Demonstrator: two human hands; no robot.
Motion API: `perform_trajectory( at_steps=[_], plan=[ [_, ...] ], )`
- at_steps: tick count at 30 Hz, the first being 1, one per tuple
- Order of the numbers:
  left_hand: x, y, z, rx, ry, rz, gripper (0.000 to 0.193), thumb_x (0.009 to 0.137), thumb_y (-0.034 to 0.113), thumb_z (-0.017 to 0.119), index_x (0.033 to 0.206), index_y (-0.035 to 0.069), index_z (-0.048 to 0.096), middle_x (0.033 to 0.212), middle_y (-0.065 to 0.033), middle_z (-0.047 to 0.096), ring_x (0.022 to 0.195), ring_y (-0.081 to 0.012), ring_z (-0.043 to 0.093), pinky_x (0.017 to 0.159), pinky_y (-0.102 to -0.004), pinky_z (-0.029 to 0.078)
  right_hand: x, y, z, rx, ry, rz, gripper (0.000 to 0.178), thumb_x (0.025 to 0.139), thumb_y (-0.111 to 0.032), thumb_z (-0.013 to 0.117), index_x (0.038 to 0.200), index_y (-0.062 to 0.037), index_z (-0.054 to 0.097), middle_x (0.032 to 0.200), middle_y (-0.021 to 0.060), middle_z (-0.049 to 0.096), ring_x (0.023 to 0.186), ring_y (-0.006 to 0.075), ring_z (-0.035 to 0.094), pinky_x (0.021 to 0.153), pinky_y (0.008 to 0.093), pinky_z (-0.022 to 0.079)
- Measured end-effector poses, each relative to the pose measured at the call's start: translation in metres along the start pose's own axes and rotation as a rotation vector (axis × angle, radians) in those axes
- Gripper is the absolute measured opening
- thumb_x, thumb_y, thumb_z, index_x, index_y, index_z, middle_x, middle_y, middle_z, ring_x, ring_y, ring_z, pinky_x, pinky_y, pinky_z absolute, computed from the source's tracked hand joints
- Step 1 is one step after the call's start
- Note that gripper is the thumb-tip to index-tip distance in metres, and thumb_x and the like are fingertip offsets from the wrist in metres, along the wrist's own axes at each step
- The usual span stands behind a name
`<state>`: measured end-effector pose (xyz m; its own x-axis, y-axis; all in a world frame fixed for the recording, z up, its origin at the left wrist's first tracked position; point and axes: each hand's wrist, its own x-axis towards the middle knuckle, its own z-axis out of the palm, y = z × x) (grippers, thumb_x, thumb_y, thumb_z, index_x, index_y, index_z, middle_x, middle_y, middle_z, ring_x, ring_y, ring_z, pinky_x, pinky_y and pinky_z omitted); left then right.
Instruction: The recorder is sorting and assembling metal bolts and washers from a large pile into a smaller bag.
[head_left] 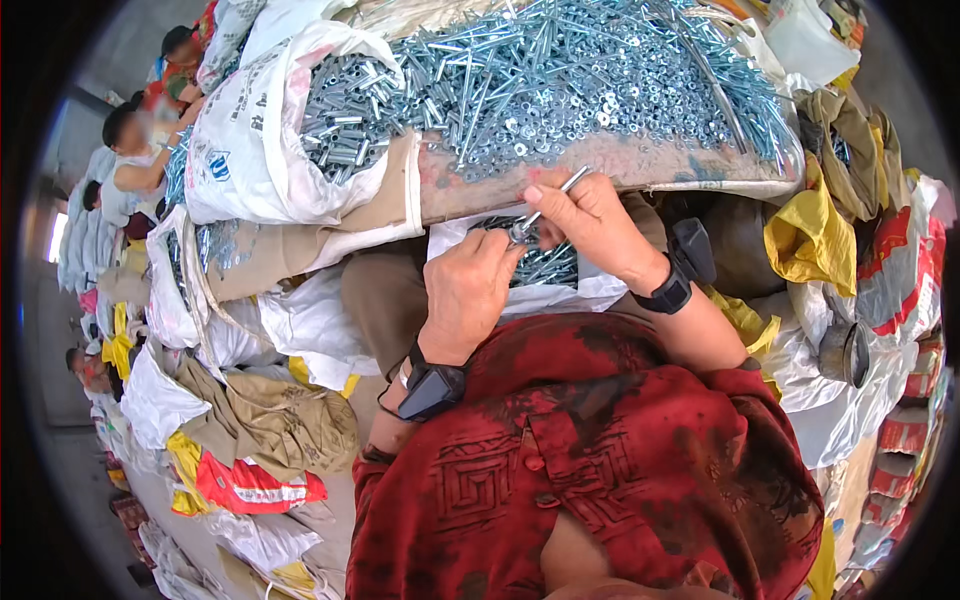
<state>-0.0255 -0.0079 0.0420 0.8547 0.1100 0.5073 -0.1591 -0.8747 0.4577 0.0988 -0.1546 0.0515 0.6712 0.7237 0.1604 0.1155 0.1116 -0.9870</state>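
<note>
Both hands meet over my lap, just short of the table's near edge. A slim silver bolt (573,180) slants up to the right between them. Closed fingers of my right hand (598,225) pinch its shaft. My left hand (468,290) is closed around the lower end, where a small washer or nut (519,233) shows at the fingertips; part of that end is hidden. Below the hands, more bolts (545,266) lie in a white sack on my lap. Beyond them, loose washers and nuts (600,115) cover the tabletop, with long bolts (490,55) heaped behind.
At the table's left, a white woven sack (235,150) lies with its mouth spilling short metal sleeves (345,110). A long rod (715,85) crosses the pile at right. Yellow cloth (815,235) and sacks crowd the right side. Other people (135,160) sit at far left.
</note>
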Motion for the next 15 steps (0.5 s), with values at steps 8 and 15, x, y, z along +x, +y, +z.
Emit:
perform_trajectory(
  at_steps=[8, 15],
  plan=[
    [0.008, -0.002, 0.007, -0.387, -0.097, -0.094, 0.016, 0.081, 0.007, 0.074, 0.094, 0.005, 0.066, 0.074, -0.0091, 0.057, 0.066, -0.02, 0.062, 0.056, -0.0315, 0.045, -0.018, 0.002, -0.005, -0.157, -0.03, -0.09, 0.036, 0.099, -0.026, 0.06, 0.072, -0.0016, 0.057, 0.055, 0.006, 0.044, 0.053, 0.013, 0.043, 0.049, 0.0335, 0.037],
    [0.014, -0.041, -0.009, -0.807, -0.581, -0.296, 0.02, 0.086, 0.006, 0.066, 0.105, 0.001, 0.067, 0.094, -0.0027, 0.069, 0.089, -0.0106, 0.064, 0.074, -0.0249, 0.051, -0.02, 0.018, -0.019, -0.219, -0.313, -0.169, 0.025, 0.093, -0.025, 0.067, 0.088, -0.0011, 0.063, 0.076, 0.0094, 0.062, 0.066, 0.0193, 0.06, 0.061, 0.0331, 0.046]
  ],
)
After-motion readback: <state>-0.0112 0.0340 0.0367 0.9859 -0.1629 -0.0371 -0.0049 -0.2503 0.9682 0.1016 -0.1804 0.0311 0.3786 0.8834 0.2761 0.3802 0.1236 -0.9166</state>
